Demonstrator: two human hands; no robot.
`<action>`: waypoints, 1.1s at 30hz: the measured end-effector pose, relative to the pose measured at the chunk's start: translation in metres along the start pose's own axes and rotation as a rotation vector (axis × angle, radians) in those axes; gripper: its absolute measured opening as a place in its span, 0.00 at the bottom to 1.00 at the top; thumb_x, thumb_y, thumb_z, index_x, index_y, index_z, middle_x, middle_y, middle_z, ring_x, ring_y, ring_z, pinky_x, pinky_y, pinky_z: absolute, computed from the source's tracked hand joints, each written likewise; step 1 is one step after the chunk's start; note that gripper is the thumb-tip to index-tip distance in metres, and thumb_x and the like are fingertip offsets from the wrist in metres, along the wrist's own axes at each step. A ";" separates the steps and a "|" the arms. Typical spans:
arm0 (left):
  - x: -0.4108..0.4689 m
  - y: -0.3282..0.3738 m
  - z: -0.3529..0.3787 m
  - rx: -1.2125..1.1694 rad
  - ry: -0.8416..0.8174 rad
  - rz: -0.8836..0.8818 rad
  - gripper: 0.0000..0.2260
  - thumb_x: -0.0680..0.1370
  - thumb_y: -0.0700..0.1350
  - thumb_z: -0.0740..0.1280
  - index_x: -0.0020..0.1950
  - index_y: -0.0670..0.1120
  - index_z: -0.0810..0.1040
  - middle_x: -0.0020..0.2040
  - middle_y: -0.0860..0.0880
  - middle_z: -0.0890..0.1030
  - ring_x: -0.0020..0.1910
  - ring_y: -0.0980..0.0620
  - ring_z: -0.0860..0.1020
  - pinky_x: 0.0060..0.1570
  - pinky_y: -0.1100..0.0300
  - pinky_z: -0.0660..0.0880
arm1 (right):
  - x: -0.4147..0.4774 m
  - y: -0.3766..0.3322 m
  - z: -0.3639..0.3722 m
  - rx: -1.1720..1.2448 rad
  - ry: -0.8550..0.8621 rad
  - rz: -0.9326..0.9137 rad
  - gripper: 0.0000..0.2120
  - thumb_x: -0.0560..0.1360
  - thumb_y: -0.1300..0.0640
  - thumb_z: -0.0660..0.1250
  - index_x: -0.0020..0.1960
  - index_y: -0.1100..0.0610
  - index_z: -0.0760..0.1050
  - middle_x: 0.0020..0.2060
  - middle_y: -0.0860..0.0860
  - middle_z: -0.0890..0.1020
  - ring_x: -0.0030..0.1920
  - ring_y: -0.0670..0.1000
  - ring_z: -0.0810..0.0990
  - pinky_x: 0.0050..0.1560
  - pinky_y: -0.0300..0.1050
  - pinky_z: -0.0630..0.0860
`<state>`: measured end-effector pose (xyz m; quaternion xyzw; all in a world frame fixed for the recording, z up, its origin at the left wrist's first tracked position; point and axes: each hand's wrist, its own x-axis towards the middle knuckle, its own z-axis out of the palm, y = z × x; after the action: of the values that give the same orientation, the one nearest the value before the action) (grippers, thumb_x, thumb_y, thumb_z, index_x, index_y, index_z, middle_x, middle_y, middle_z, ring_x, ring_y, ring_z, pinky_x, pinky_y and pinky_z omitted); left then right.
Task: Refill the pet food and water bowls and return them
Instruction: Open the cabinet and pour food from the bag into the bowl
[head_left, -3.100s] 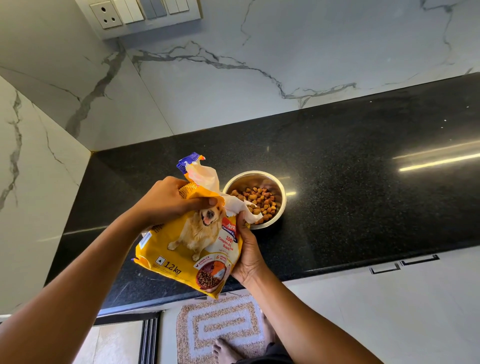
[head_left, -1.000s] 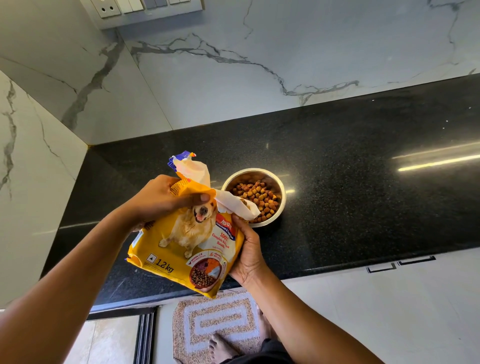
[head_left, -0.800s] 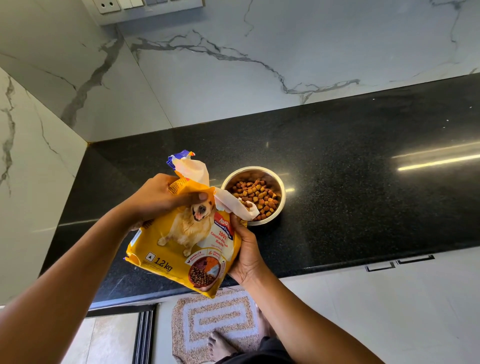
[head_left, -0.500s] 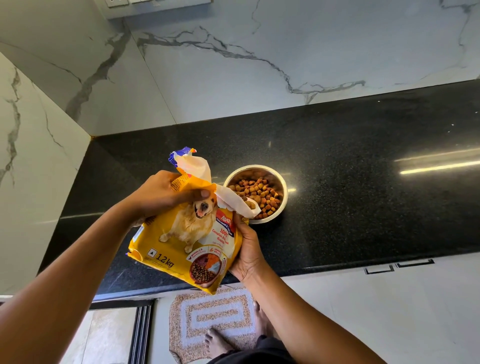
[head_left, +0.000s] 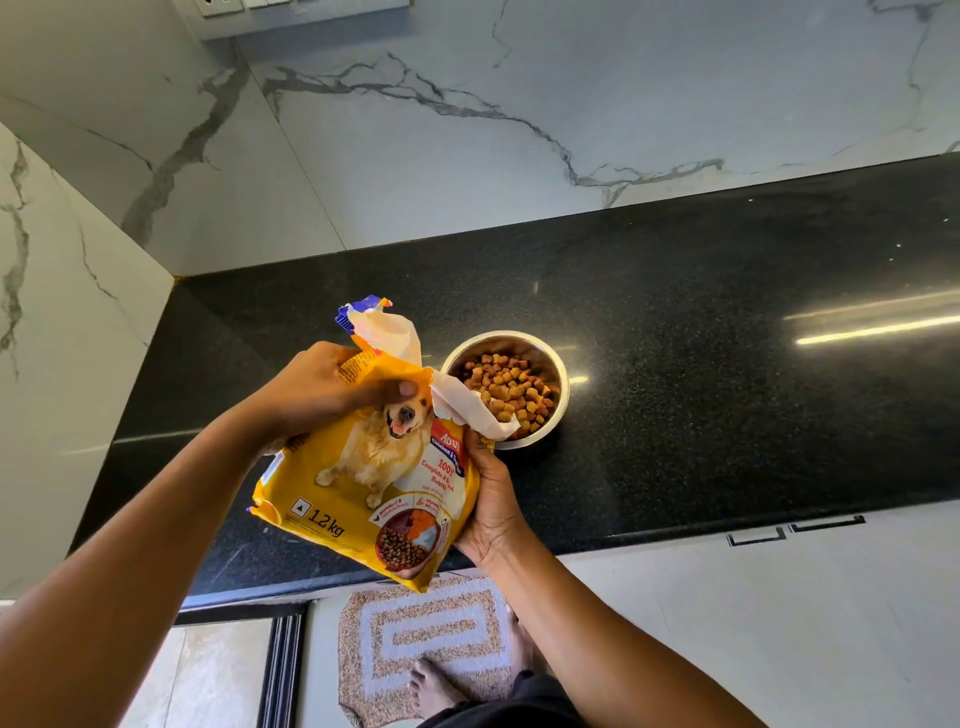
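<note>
A yellow dog food bag (head_left: 363, 483) with a torn white top hangs tilted over the counter's front edge. My left hand (head_left: 322, 389) grips it near the top, thumb pressed on the front. My right hand (head_left: 491, 509) holds its right side from below. The bag's torn mouth leans over the near rim of a steel bowl (head_left: 558, 374), which stands on the black counter and holds a heap of brown kibble (head_left: 511, 389). No water bowl is in view.
The black stone counter (head_left: 727, 389) runs right from a marble-walled corner at the left. White drawer fronts with recessed handles (head_left: 795, 530) lie below. A brown-and-white mat (head_left: 431, 639) and my bare feet are on the floor.
More kibble lies in the bowl than three seconds ago. The bag and both hands have stayed nearly in place, and my view has tipped down slightly.
</note>
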<state>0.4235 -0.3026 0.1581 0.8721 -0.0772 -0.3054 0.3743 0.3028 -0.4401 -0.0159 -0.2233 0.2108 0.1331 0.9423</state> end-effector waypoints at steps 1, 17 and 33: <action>0.000 0.001 0.000 0.000 0.001 -0.001 0.27 0.64 0.64 0.75 0.56 0.49 0.83 0.48 0.48 0.88 0.46 0.47 0.88 0.53 0.43 0.84 | 0.001 0.000 0.000 0.002 -0.001 -0.001 0.33 0.83 0.40 0.59 0.79 0.61 0.68 0.77 0.68 0.68 0.72 0.68 0.70 0.79 0.74 0.57; -0.016 -0.005 -0.001 -0.019 0.006 -0.012 0.33 0.59 0.71 0.75 0.55 0.50 0.84 0.47 0.50 0.88 0.45 0.48 0.88 0.52 0.43 0.84 | 0.000 0.005 -0.002 -0.038 -0.055 0.003 0.28 0.81 0.37 0.60 0.71 0.56 0.80 0.67 0.62 0.80 0.66 0.63 0.79 0.75 0.71 0.63; -0.019 -0.007 -0.001 0.000 0.023 -0.033 0.26 0.65 0.64 0.75 0.57 0.50 0.83 0.49 0.49 0.88 0.47 0.47 0.88 0.54 0.42 0.83 | -0.003 0.013 -0.005 -0.020 -0.091 0.012 0.29 0.81 0.36 0.59 0.69 0.55 0.82 0.66 0.62 0.82 0.65 0.63 0.82 0.65 0.64 0.79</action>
<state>0.4077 -0.2906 0.1630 0.8767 -0.0582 -0.3015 0.3702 0.2942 -0.4311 -0.0232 -0.2252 0.1675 0.1509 0.9479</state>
